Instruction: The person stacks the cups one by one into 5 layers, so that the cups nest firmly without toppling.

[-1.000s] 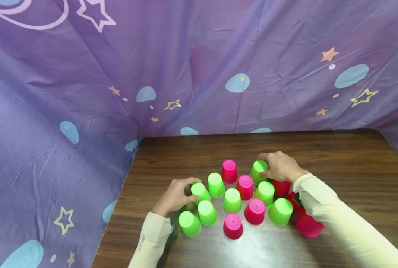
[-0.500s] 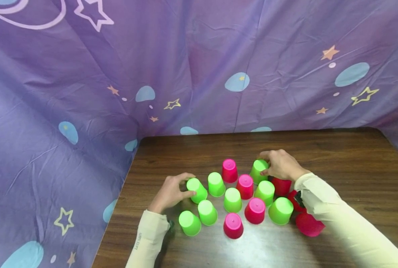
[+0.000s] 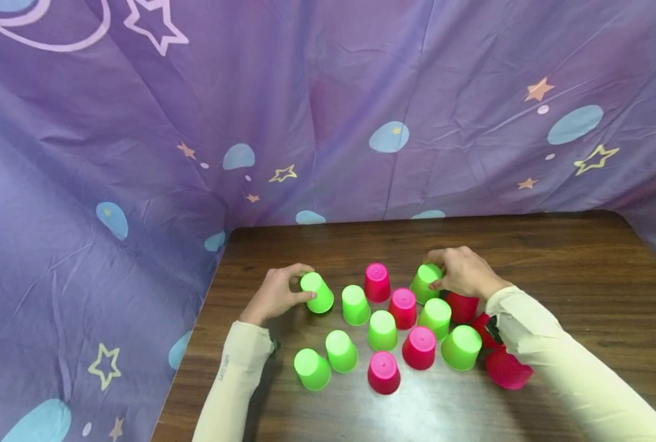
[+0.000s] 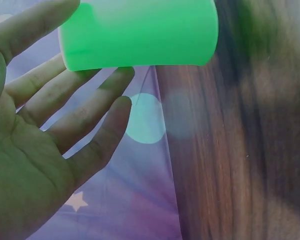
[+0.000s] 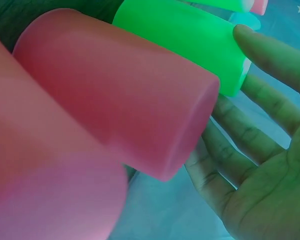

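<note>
The left hand (image 3: 275, 296) holds a green cup (image 3: 317, 293) at the left end of the group of cups, on the brown tabletop (image 3: 554, 258). The cup is upside down, its closed bottom up and its mouth down, and the long axis leans a little – the top tilts toward the hand. In the left wrist view the thumb and the fingers (image 4: 75, 112) are spread around the cup's wall, only loosely bent; I cannot tell if the mouth touches the tabletop.

The right hand (image 3: 463, 273) is at the far right of the group and pinches a second green cup (image 3: 424, 282) near its top. This one is also upside down and leans slightly to the right. In the right wrist view the fingers (image 5: 262, 107) lie along the bottom end of the cup, with the thumb on the other side.

Between the two held cups stand a green cup (image 3: 355, 304) and a pink cup (image 3: 377, 282), both mouth down – more green and pink cups are in rows nearer to the person. A red cup (image 3: 463, 307) stands just beside the right hand, under the wrist, and another red cup (image 3: 507, 369) lies under the right sleeve (image 3: 560, 368). A purple cloth (image 3: 140, 153) with stars and blue spots hangs behind and on the left of the tabletop.
</note>
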Demonstrator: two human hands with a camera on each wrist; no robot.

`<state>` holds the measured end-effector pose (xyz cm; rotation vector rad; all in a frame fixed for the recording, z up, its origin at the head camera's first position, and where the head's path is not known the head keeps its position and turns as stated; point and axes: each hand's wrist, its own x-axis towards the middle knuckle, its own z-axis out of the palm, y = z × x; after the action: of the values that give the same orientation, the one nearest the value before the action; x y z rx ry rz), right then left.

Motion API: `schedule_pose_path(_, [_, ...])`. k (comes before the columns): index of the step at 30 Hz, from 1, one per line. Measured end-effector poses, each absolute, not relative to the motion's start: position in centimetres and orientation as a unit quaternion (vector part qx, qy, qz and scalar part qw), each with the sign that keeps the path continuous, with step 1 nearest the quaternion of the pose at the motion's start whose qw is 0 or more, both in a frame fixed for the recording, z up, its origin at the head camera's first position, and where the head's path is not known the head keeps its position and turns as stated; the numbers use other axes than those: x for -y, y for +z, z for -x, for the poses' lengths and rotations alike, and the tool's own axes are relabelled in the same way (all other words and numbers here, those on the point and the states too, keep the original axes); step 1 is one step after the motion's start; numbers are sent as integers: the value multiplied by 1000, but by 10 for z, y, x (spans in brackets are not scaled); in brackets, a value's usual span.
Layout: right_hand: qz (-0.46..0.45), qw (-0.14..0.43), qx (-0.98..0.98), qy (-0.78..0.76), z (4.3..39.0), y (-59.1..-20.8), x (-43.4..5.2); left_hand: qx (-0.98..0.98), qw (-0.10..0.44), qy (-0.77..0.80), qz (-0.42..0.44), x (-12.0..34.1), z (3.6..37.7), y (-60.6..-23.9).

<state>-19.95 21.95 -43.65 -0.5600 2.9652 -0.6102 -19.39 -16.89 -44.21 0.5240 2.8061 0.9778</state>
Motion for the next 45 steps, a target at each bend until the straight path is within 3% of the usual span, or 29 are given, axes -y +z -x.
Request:
schedule_pose_path(38, [170,-19,-962,-211,175,-414,-217,-960,-14,253,-118,114,279,-444])
schedule_pose_path(45, [164,-32,-960,-225,171,-412,-218,-960,-1,265,-91,110,297,-443])
